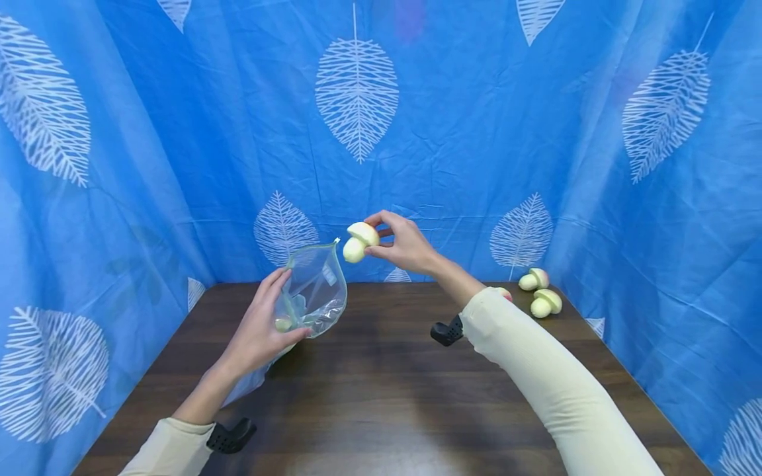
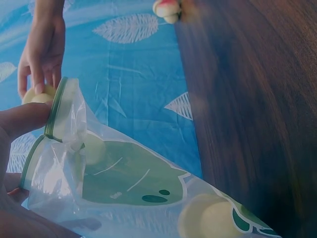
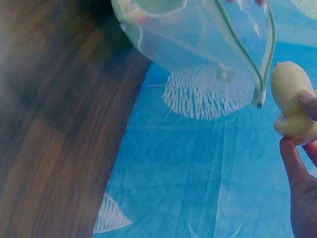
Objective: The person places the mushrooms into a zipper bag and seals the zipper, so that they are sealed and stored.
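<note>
My right hand (image 1: pixel 407 246) pinches a cream toy mushroom (image 1: pixel 360 241) between thumb and fingers, held up just right of a clear zip bag (image 1: pixel 324 291). In the right wrist view the mushroom (image 3: pixel 292 94) is apart from the bag's zip edge (image 3: pixel 260 94). My left hand (image 1: pixel 262 324) grips the bag by its mouth, which gapes toward the right hand. Through the bag's wall, which has a green print (image 2: pixel 131 173), a pale rounded piece (image 2: pixel 208 218) shows inside in the left wrist view.
Two more toy mushrooms (image 1: pixel 546 303) (image 1: pixel 534 279) lie at the back right of the dark wooden table (image 1: pixel 381 396); part of another peeks out behind the right sleeve (image 1: pixel 536 363). A blue curtain (image 1: pixel 417 132) with white leaves surrounds the table at the back and sides.
</note>
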`<state>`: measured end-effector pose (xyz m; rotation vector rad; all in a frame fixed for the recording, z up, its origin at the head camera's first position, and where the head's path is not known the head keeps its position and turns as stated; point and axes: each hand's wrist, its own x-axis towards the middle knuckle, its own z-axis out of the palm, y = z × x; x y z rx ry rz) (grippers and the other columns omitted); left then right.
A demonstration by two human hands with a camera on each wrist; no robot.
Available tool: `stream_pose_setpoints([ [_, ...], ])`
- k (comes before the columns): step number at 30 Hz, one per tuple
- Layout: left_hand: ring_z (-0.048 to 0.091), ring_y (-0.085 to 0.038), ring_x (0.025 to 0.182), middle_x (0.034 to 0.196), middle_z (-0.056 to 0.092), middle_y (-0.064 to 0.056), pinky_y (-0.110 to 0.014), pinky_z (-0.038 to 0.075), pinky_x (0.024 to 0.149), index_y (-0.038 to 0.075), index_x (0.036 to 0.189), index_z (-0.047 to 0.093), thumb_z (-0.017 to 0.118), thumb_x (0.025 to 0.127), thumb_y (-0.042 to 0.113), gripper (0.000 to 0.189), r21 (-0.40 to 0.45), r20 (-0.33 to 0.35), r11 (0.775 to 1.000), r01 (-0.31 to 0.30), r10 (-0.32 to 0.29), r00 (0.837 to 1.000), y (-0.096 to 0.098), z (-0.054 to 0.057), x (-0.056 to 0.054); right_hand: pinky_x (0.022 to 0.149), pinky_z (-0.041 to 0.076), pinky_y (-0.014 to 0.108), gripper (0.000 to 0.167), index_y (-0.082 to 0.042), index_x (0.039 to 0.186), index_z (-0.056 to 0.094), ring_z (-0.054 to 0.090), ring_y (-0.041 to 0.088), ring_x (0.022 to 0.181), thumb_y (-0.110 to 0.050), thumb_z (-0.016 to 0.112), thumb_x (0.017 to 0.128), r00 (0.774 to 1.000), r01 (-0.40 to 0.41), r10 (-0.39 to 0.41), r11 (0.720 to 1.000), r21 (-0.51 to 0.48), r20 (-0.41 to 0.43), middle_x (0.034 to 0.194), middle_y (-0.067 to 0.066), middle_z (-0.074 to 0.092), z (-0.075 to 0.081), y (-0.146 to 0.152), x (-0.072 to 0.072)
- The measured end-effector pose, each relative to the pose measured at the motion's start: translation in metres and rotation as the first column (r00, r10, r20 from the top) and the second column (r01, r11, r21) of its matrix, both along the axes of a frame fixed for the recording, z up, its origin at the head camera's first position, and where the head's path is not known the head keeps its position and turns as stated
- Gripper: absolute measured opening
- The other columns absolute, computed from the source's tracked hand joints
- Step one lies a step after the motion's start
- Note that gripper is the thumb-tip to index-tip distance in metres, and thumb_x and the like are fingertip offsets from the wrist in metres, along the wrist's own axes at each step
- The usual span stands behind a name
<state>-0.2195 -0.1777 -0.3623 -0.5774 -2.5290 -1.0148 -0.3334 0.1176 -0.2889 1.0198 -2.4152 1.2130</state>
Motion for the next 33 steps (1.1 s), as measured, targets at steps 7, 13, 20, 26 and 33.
stream_pose_setpoints([
  [7,0.032,-0.046,0.144,0.163,0.025,-0.023,-0.066,0.04,0.105,-0.003,0.158,0.032,0.093,0.076,0.01,0.103,0.003,0.002,1.0,0.001,-0.001,1.0,0.002,0.0,-0.002,0.085,0.058,0.026,0.043,-0.004,0.13,0.063,0.063,0.022,0.111,-0.007,0.081,0.091,0.997,-0.075,0.075,0.997,0.024,-0.002,0.126,0.008,0.062,0.005,-0.026,0.007],
  [13,0.031,-0.049,0.144,0.162,0.025,-0.025,-0.068,0.04,0.104,-0.005,0.157,0.032,0.093,0.077,0.01,0.102,0.013,-0.007,1.0,0.001,-0.001,1.0,-0.002,0.0,-0.001,0.083,0.057,0.021,0.043,-0.003,0.131,0.063,0.063,0.021,0.11,-0.007,0.08,0.091,0.99,-0.139,0.14,0.982,0.13,0.003,0.123,0.009,0.062,0.004,-0.048,0.008],
  [20,0.03,-0.048,0.144,0.162,0.025,-0.024,-0.069,0.039,0.105,-0.005,0.157,0.032,0.093,0.077,0.011,0.102,0.02,-0.018,1.0,0.01,-0.009,1.0,-0.002,0.001,-0.001,0.085,0.056,0.023,0.048,-0.004,0.135,0.064,0.061,0.021,0.112,-0.011,0.081,0.091,0.989,-0.118,0.136,0.957,0.263,-0.05,0.128,0.009,0.062,0.004,-0.064,0.008],
  [26,0.03,-0.047,0.144,0.162,0.026,-0.024,-0.069,0.038,0.106,-0.004,0.157,0.032,0.093,0.077,0.012,0.102,0.021,-0.022,1.0,0.011,-0.011,1.0,0.001,0.002,-0.004,0.089,0.055,0.023,0.046,-0.004,0.136,0.064,0.06,0.022,0.113,-0.01,0.079,0.093,0.991,-0.068,0.103,0.94,0.335,-0.088,0.132,0.01,0.061,0.001,-0.069,0.005],
  [33,0.03,-0.047,0.145,0.162,0.026,-0.024,-0.07,0.036,0.107,-0.003,0.158,0.032,0.094,0.077,0.013,0.103,0.013,-0.04,1.0,0.019,-0.018,0.999,0.0,0.002,-0.005,0.093,0.055,0.028,0.041,-0.003,0.133,0.066,0.061,0.03,0.117,-0.006,0.077,0.094,0.994,-0.054,0.077,0.958,0.283,-0.073,0.131,0.011,0.062,-0.007,-0.063,0.002],
])
